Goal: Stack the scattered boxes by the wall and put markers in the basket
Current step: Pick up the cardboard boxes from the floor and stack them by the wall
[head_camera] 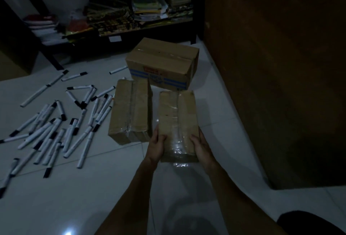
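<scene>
A small taped cardboard box (177,115) is gripped at its near end from both sides, my left hand (156,145) on its left edge and my right hand (201,145) on its right edge. A second taped box (131,111) lies on the white tiled floor just to its left. A larger cardboard box with blue stripes (162,62) stands behind them. Several white markers with black caps (56,126) lie scattered over the floor on the left. No basket is in view.
A dark brown wall or cabinet side (271,66) runs along the right. A low dark shelf (116,28) with stacked papers and books stands at the back. My dark-clothed knee (309,223) shows at the bottom right. The room is dim.
</scene>
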